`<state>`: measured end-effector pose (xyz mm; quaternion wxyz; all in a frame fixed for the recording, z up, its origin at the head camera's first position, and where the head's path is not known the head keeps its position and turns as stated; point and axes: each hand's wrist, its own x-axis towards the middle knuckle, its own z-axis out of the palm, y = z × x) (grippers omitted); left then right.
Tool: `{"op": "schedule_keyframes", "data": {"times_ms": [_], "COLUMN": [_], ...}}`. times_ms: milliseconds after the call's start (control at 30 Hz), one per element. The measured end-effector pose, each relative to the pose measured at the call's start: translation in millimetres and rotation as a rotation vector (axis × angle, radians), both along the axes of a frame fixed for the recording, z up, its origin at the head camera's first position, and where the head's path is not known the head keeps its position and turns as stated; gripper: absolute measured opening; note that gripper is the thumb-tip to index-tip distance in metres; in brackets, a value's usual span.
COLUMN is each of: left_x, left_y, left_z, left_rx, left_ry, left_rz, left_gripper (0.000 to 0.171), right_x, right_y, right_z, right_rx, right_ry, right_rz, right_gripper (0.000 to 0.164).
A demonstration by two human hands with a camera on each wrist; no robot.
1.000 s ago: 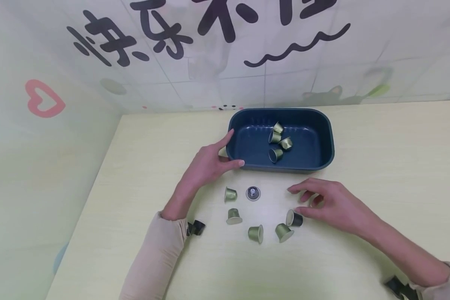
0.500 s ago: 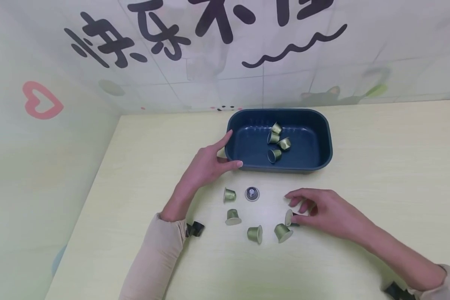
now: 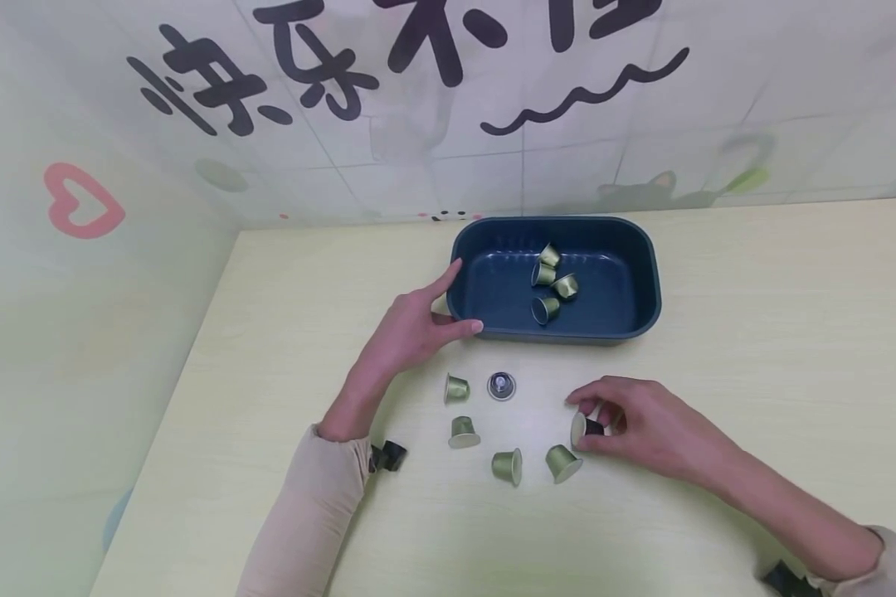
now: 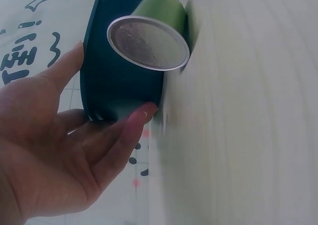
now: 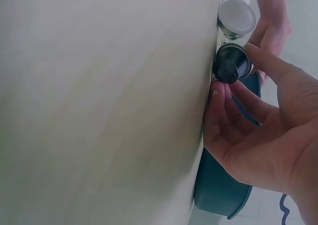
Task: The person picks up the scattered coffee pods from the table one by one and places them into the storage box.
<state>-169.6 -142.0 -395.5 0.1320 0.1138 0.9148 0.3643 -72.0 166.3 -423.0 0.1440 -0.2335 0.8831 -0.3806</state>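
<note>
My left hand (image 3: 412,330) grips the left end of a dark blue rectangular bin (image 3: 485,311), thumb on the front rim and a finger at the left rim. Inside the bin lie several green coffee capsules (image 3: 545,310). My right hand (image 3: 645,423) pinches a black coffee capsule (image 3: 596,427) between thumb and fingers; its pale lid faces left. The right wrist view shows the dark body of this black capsule (image 5: 231,66) low by the table. Close beside it lies a green capsule (image 3: 563,464).
On the table (image 3: 754,332), several more green capsules, such as one on its side (image 3: 507,467) and one lid-down (image 3: 464,432), lie in front of the bin. A dark silver-rimmed capsule (image 3: 501,385) stands among them. A printed backdrop (image 3: 418,166) hangs behind the table.
My right hand has come down and closed its thumb and fingers on the black capsule, which has turned slightly. My left hand stays on the bin.
</note>
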Motion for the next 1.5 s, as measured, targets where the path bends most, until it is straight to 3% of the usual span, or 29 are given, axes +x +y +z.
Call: {"op": "schedule_keyframes", "data": {"times_ms": [367, 600, 1067, 1500], "left_x": [-0.7, -1.1, -0.8, -0.3], "left_y": [-0.9, -0.2, -1.2, -0.5], "left_z": [-1.6, -3.1, -4.2, -2.3], "left_rx": [0.007, 0.004, 0.001, 0.006], "left_ry": [0.009, 0.010, 0.014, 0.008], "left_rz": [-0.011, -0.010, -0.012, -0.002], "left_gripper": [0.091, 0.091, 0.091, 0.090], "right_x": [1.1, 0.4, -2.9, -8.8], "right_y": [-1.7, -0.8, -0.5, 1.5], "right_z": [-4.7, -3.6, 1.7, 9.4], "right_rx": [0.067, 0.060, -0.074, -0.113], "right_ry": [0.120, 0.098, 0.045, 0.136], "right_rz": [-0.001, -0.003, -0.045, -0.023], "right_gripper": [0.027, 0.030, 0.038, 0.043]}}
